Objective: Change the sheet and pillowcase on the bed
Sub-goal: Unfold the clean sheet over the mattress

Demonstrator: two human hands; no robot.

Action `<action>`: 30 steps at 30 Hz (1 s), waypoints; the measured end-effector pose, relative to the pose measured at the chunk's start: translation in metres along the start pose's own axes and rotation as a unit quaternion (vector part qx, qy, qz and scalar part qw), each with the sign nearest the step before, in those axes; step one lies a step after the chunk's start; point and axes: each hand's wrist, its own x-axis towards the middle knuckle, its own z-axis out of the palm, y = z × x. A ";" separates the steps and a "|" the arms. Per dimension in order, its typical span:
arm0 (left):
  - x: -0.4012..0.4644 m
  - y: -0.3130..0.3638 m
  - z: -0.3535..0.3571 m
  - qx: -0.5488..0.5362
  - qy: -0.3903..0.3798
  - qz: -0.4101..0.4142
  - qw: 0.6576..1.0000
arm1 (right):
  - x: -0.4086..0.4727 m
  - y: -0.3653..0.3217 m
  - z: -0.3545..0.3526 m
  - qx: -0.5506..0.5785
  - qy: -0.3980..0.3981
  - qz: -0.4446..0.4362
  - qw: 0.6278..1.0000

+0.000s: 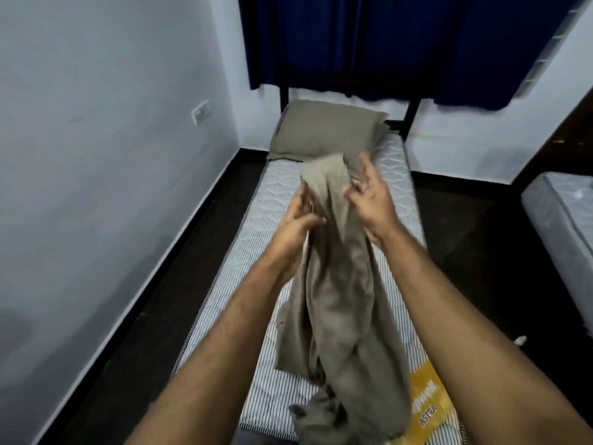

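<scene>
A bunched taupe sheet hangs in front of me over the bare white quilted mattress. My left hand grips the sheet's left side near its top. My right hand is at the sheet's right side with fingers spread and partly curled; its thumb looks pressed to the cloth, but blur hides the grip. A pillow in a taupe case lies at the head of the bed. The sheet's lower end trails onto the striped foot of the mattress.
A black bed frame stands at the head, under dark blue curtains. A white wall runs along the left, with dark floor beside the bed. A second mattress is at right. A yellow label sits at the mattress foot.
</scene>
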 end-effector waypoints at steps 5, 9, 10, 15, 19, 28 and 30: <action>0.011 0.024 -0.005 0.033 0.074 0.041 0.996 | 0.033 -0.021 0.016 -0.021 0.020 -0.017 0.999; -0.005 0.000 -0.015 0.072 0.108 0.033 0.991 | 0.001 0.015 0.051 -0.061 -0.109 0.030 0.992; -0.012 -0.005 -0.019 0.076 0.119 0.028 0.990 | -0.010 0.022 0.060 -0.065 -0.133 0.038 0.988; -0.044 -0.017 -0.054 0.098 0.203 0.045 0.973 | -0.045 0.030 0.114 -0.071 -0.232 0.051 0.969; -0.088 -0.016 -0.093 0.076 0.292 0.072 0.951 | -0.069 0.008 0.168 -0.064 -0.299 0.027 0.952; -0.270 -0.014 -0.202 0.091 0.536 0.133 0.829 | -0.201 -0.046 0.317 -0.070 -0.492 -0.094 0.863; -0.324 -0.018 -0.220 0.100 0.584 0.141 0.793 | -0.246 -0.061 0.351 -0.073 -0.534 -0.120 0.834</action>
